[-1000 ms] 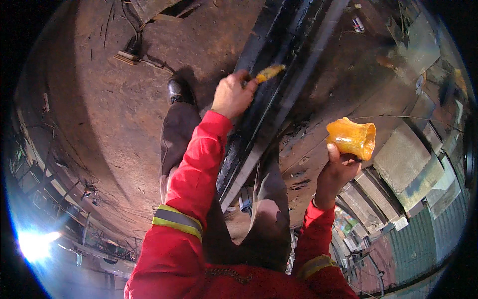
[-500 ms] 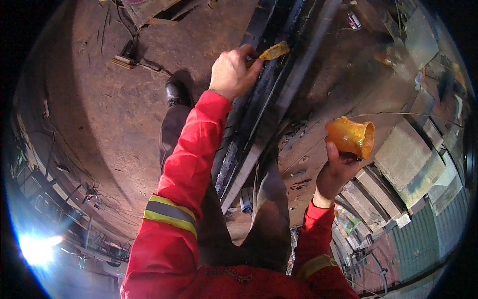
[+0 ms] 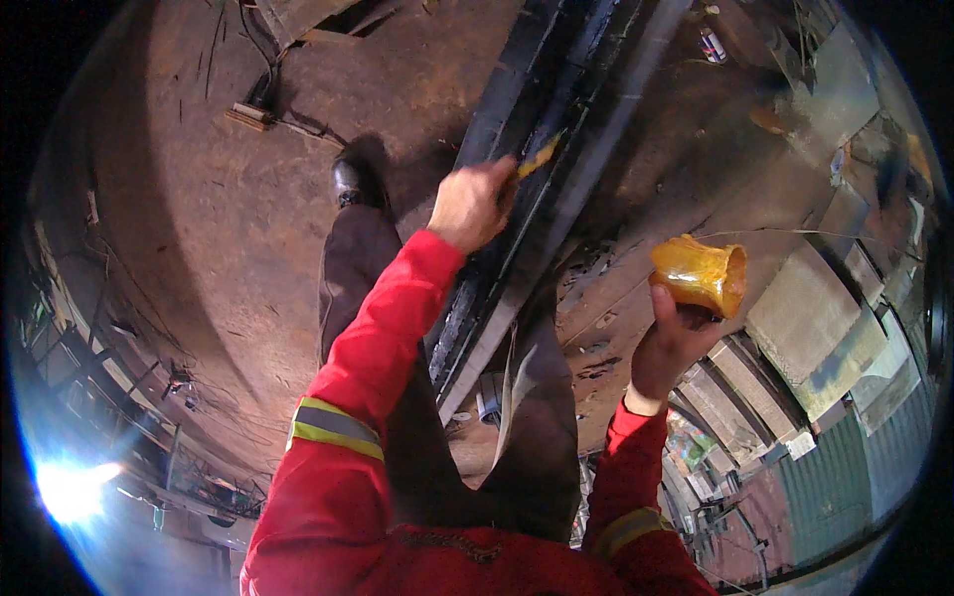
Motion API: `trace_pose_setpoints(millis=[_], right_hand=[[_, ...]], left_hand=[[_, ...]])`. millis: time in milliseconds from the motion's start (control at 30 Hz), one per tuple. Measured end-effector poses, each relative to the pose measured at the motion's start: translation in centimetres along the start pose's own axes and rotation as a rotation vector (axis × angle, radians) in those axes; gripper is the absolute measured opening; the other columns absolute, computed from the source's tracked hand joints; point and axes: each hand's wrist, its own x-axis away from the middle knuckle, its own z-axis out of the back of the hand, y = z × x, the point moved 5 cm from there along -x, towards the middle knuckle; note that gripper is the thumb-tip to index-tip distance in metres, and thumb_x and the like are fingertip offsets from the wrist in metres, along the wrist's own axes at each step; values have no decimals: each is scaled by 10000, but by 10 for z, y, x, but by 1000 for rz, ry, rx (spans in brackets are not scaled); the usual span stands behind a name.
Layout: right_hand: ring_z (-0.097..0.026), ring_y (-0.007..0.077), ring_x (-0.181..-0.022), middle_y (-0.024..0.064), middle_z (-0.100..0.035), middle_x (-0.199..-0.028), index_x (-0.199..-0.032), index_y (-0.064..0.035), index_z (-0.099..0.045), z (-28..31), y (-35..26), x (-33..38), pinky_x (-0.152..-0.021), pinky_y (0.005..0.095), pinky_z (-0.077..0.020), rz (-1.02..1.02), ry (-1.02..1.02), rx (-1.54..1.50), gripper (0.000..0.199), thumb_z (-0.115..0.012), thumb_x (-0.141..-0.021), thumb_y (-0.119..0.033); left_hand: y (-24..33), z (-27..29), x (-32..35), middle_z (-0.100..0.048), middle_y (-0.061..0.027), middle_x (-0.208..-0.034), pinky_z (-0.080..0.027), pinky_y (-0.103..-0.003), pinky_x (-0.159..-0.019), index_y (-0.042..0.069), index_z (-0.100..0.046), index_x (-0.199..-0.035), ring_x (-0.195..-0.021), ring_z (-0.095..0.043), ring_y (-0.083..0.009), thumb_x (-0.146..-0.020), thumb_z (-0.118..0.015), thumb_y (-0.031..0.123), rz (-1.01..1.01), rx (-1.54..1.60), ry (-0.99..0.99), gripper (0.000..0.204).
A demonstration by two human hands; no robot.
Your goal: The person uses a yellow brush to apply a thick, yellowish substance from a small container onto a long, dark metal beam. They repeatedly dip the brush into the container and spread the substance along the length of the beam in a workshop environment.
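In the head view, the left hand (image 3: 472, 209) is gripping a yellow tool (image 3: 540, 159) over the beam (image 3: 576, 89); tip contact is staying unclear. The right hand (image 3: 674, 353) is holding an orange cup (image 3: 696, 273). Beyond the left hand, the beam's middle is looking dark, seemingly coated; its right strip is showing greyer, perhaps uncoated.
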Motion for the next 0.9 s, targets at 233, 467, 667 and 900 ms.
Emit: trace_pose_setpoints(millis=[233,467,667,900], right_hand=[[-584,192,-1022,78,-611,-1109,-1196,15,-532,-1,4,3,-949,313,-408,1,11,29,488,-729,-750,0],[-595,181,-988,75,-623,-1086,-1157,15,-553,-1,7,8,-912,302,-427,-21,56,167,432,-719,-760,-30],[-589,184,-1016,82,-613,-1110,-1174,17,-540,-17,-2,9,-951,312,-418,31,-40,29,454,-712,-756,-18],[-582,210,-1051,104,-589,-1174,-1221,28,-502,-17,-2,12,-974,332,-415,82,-3,11,493,-694,-769,-17]], left_hand=[[5,31,25,-635,-195,-808,-508,-439,-694,37,-607,-925,-794,-633,-402,-784,-653,79,65,121,44,154],[-2,-7,-11,-642,-240,-850,-503,-479,-736,44,-584,-977,-843,-632,-421,-754,-634,60,98,173,8,229],[-9,26,-15,-658,-232,-857,-515,-425,-731,-7,-591,-1037,-822,-668,-385,-769,-641,35,106,192,36,276],[15,-4,0,-651,-208,-832,-512,-456,-667,28,-552,-994,-789,-636,-422,-767,-623,16,34,154,30,239]])
